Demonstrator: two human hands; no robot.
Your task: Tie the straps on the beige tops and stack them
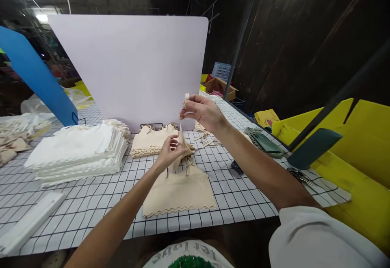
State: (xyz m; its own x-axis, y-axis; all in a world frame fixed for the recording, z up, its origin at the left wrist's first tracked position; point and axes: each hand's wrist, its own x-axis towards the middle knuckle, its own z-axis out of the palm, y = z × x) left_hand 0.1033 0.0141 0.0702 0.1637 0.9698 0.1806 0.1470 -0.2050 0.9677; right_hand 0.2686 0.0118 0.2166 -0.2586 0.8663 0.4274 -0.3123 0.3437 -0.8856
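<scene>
My left hand (170,153) is closed on a beige garment (182,140), holding it by its near side so that it stands up from the table. Flat beneath it lies a beige strappy top (183,190), its wavy hem toward me and its straps at the far end. Raised above and to the right is my right hand (203,110), thumb and fingers drawn together; what they hold, if anything, I cannot make out. A white wrap (187,96) covers one of its fingertips. Behind my left hand is a stack of beige tops (149,142).
A thick stack of white garments (82,148) stands left on the checked tablecloth (231,207). A white upright board (131,68) rises behind. A long white case (30,223) lies front left. Scissors (300,175) and yellow bins (359,138) are at right.
</scene>
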